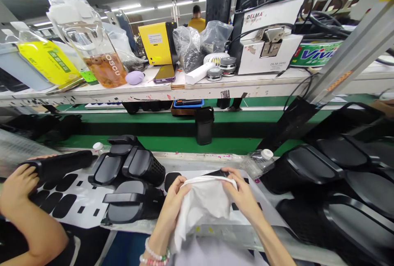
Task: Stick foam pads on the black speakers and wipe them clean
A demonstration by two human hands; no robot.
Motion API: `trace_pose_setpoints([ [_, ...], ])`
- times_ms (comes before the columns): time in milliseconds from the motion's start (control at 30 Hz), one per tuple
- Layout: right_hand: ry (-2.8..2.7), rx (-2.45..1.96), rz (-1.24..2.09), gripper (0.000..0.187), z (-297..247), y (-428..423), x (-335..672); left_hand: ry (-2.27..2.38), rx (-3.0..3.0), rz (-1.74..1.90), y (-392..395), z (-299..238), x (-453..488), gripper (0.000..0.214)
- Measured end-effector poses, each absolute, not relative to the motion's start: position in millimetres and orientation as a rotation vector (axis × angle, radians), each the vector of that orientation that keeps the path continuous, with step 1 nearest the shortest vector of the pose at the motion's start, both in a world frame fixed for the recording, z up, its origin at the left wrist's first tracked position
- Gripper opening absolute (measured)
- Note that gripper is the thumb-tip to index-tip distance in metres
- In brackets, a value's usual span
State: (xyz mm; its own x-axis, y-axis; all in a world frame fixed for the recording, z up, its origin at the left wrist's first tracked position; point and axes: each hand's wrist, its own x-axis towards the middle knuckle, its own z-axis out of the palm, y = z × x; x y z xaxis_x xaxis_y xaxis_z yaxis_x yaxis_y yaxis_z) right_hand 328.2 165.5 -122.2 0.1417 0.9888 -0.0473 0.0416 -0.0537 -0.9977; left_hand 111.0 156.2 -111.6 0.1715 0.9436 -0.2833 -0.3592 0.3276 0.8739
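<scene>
A white cloth (206, 200) hangs between my two hands, its top edge folded over. My left hand (176, 196), with beaded bracelets on the wrist, pinches the cloth's left side. On the other side my right hand (240, 190) grips the cloth's upper right corner. Behind the cloth's top edge a black item (218, 173) shows in part; most of it is hidden. Under the cloth lies a white sheet (264, 206) with black stick-on pads. Left of my left hand stands a black lidded speaker-like case (132, 202) with a handle.
Several similar black cases (310, 163) crowd the right side. A clear plastic bottle (258, 162) lies behind my right hand. At left, a co-worker's hand (20, 188) holds a black case (64, 165). A shelf (184, 89) crosses above a green conveyor (166, 141) carrying another black case (204, 125).
</scene>
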Motion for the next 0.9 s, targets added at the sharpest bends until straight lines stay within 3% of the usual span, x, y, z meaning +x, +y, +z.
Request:
trace_pose_setpoints([
  [133, -0.984, -1.113, 1.471, 0.057, -132.4, 146.4, 286.9, 0.885, 0.884, 0.929, 149.2, -105.2, 130.7, 0.027],
  [233, -0.924, -1.059, 1.499, 0.049, -138.5, 144.0, 271.4, 0.805, 1.064, 0.820, 143.6, -103.5, 131.2, 0.036],
  [333, -0.840, -1.199, 1.156, 0.037, -128.2, 158.1, 299.4, 0.972, 0.981, 1.044, 143.1, -107.4, 116.2, 0.034],
  [500, -0.668, -1.394, 0.102, 0.036, -91.6, 191.2, 406.0, 1.259, 0.600, 1.320, 144.3, -127.0, 93.0, 0.036],
  [567, -1.094, -1.583, -0.358, 0.028, -91.6, 203.5, 438.1, 1.292, 0.545, 1.328, 142.8, -136.6, 92.4, 0.035],
  [633, -1.547, -1.764, -0.433, 0.029, -103.3, 213.2, 454.5, 1.300, 0.505, 1.327, 140.9, -144.7, 95.6, 0.035],
  [700, -1.836, -1.867, -0.280, 0.035, -119.9, 218.9, 458.2, 1.294, 0.479, 1.328, 139.5, -150.1, 99.8, 0.035],
  [900, -1.828, -1.733, -0.185, 0.042, -135.4, 219.2, 451.1, 1.259, 0.412, 1.379, 141.4, -156.5, 99.0, 0.036],
])
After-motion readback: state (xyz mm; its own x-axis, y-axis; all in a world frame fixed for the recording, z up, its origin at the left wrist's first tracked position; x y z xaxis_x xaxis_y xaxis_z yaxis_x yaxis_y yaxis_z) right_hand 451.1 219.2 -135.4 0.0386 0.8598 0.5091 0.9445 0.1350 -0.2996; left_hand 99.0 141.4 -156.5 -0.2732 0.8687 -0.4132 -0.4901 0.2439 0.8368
